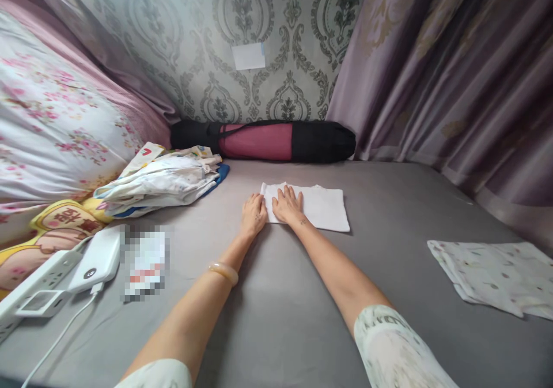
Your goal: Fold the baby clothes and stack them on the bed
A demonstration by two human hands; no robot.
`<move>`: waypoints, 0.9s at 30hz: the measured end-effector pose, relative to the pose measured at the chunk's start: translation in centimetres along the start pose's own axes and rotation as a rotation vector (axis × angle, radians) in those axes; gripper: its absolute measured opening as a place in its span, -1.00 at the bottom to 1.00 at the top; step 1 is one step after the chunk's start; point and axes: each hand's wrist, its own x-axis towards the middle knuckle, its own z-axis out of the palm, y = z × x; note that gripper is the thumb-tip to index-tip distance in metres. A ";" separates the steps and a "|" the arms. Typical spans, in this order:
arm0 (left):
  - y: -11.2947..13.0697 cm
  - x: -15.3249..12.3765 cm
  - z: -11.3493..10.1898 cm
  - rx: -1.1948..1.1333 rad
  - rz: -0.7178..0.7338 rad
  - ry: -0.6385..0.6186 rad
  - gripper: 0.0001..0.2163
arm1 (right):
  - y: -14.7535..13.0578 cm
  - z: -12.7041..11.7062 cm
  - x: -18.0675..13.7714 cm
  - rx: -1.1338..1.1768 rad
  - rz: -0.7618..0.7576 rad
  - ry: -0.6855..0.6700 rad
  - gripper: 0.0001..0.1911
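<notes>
On the grey bed (276, 319), midway toward the wall: a folded white cloth (322, 206). Pinned at its left end under the right hand (287, 205), palm down, fingers spread; left hand (254, 212) flat beside, touching the edge. Probably light, soft, limp, easily unfolded; best lifted by pinching folded corners.

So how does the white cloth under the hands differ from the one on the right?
The white cloth is plain; the printed cloth bears small scattered motifs. The right hand rests flat on the white cloth, the left hand at its edge; the printed cloth lies untouched. The printed cloth looks larger. Both lie flat on the grey sheet.
</notes>
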 end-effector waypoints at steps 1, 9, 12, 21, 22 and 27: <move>0.0 0.1 0.0 -0.023 -0.011 0.018 -0.65 | -0.4 -0.1 0.1 0.008 -0.008 0.003 -0.39; -0.7 0.5 0.1 -0.145 -0.076 0.115 -0.64 | -2.9 0.9 0.8 0.025 -0.072 0.006 -0.42; -1.0 0.7 0.4 -0.236 -0.086 0.166 -0.65 | -2.9 1.0 0.9 0.013 -0.074 0.011 -0.41; -0.3 0.5 -0.2 -0.355 -0.125 0.229 -0.63 | -4.2 0.1 1.2 -0.012 -0.165 -0.015 -0.38; -0.2 0.4 -0.3 -0.361 -0.140 0.231 -0.61 | -4.4 0.2 1.2 -0.026 -0.196 -0.039 -0.37; 0.2 0.2 -0.7 -0.352 -0.190 0.221 -0.53 | -4.7 0.9 1.4 -0.064 -0.218 -0.139 -0.37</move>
